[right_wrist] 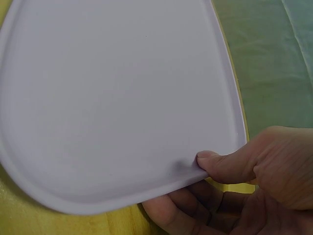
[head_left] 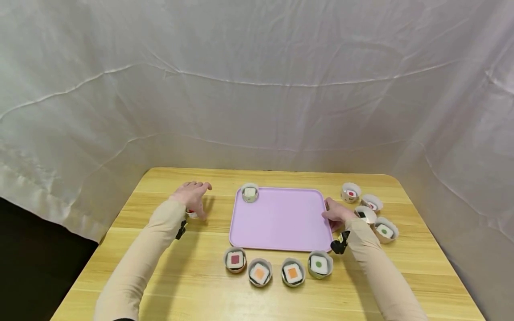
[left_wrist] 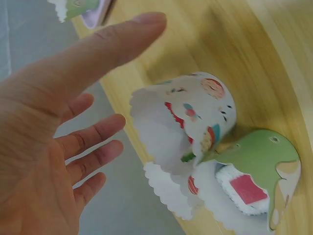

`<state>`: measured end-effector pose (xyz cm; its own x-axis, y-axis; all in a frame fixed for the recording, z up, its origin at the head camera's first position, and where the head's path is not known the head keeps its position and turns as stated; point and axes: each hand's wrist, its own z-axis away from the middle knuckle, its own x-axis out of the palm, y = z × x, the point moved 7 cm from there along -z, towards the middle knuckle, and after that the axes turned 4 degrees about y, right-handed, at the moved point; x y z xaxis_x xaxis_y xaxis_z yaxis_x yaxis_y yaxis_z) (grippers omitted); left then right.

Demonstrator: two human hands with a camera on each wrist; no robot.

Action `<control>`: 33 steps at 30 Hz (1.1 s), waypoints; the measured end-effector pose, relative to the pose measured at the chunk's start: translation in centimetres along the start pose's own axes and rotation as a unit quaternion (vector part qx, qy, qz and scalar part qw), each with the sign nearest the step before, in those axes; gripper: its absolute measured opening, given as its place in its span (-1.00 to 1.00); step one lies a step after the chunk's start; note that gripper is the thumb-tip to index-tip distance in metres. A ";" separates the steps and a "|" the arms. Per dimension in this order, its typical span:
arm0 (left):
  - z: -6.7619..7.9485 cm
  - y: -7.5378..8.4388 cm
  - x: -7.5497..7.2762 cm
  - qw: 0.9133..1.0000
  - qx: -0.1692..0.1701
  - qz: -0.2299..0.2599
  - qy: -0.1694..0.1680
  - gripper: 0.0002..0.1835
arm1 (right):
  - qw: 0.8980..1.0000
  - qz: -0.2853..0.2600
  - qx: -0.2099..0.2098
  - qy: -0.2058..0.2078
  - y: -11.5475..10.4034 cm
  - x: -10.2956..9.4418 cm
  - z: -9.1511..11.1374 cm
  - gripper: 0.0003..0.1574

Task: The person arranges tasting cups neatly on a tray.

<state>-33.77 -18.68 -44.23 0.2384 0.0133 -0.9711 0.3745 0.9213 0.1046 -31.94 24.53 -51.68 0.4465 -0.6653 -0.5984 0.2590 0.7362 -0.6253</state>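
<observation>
Your left hand (head_left: pixel 192 196) is spread, thumb apart from the fingers, near cups that your sleeve mostly hides from the head camera. The left wrist view reveals them: a white patterned cup (left_wrist: pixel 215 98) just beside a green cup (left_wrist: pixel 261 149) with a pink-centred piece (left_wrist: pixel 247 190). Your right hand (head_left: pixel 339 211) pinches the right edge of the lilac tray (head_left: pixel 281 223), mid-table; only the right wrist view shows your thumb above and fingers below. The head view alone shows four filled cups (head_left: pixel 259 273) along its near side.

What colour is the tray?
The tray is light purple, showing best in the head view.
</observation>
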 end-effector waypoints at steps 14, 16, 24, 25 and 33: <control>0.8 -0.6 0.9 0.999 -0.003 -0.053 0.005 -0.05 | 1.000 0.003 0.016 0.008 0.5 0.0 -0.6 -0.53; 0.9 -0.7 1.0 0.998 -0.005 -0.055 0.005 -0.09 | 1.000 0.007 0.018 0.011 0.4 0.0 -0.6 -0.52; 0.7 -1.0 1.7 0.998 -0.010 -0.066 0.001 -0.13 | 1.000 0.010 0.017 0.015 0.5 0.0 -0.6 -0.48; 0.7 -1.0 1.8 0.998 -0.009 -0.068 0.000 -0.13 | 1.000 0.009 0.019 0.016 0.6 -0.1 -0.7 -0.48; 0.4 -1.3 2.3 0.996 -0.006 -0.091 0.004 -0.12 | 1.000 0.013 0.020 0.016 0.6 0.0 -0.6 -0.50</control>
<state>-33.38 -20.01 -46.55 0.1600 -0.1512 -0.9755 0.4008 0.9130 -0.0757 -32.29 24.83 -52.37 0.4259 -0.6495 -0.6299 0.2825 0.7568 -0.5894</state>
